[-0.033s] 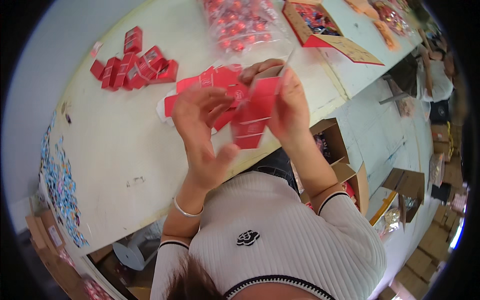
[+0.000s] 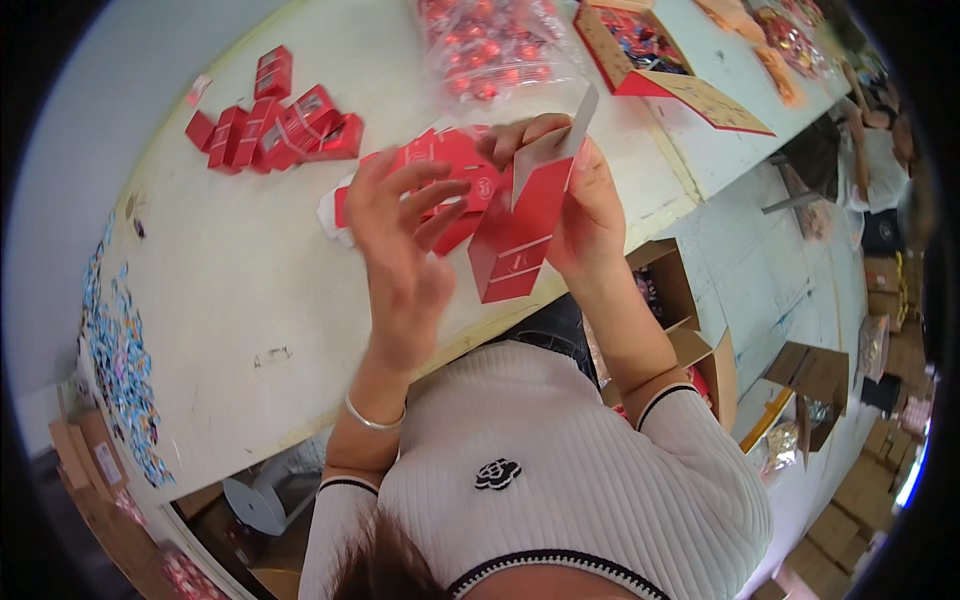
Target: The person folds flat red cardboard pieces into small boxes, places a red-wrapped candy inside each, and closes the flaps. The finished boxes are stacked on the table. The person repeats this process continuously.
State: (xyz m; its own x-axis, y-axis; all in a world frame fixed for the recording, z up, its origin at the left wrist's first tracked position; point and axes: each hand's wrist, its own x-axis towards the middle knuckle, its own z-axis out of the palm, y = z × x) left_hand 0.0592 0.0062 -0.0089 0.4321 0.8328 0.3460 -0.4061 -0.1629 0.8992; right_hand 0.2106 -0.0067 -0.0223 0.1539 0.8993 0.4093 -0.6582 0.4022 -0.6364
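My right hand [image 2: 592,215] grips a red carton [image 2: 525,232], its fingers wrapped round the far side. The carton is tilted, with its pale inside and a raised flap showing at the upper end. Just left of it my left hand [image 2: 402,255] is open, fingers spread and slightly blurred, apart from the carton. Beyond both hands, flat red carton blanks [image 2: 440,152] lie in a loose pile on the white table [image 2: 260,270], partly covered by my hands.
Several finished-looking red boxes [image 2: 290,130] lie at the far left. A clear bag of shiny red balls [image 2: 495,50] is at the back, beside an open box of wrapped pieces [image 2: 635,45]. Small blue packets [image 2: 125,370] line the left edge. Cardboard boxes [image 2: 665,280] stand right of me.
The carton in my right hand has tilted, and its pale inside and raised flap show more clearly. My left thumb has drawn away from the carton's lower end.
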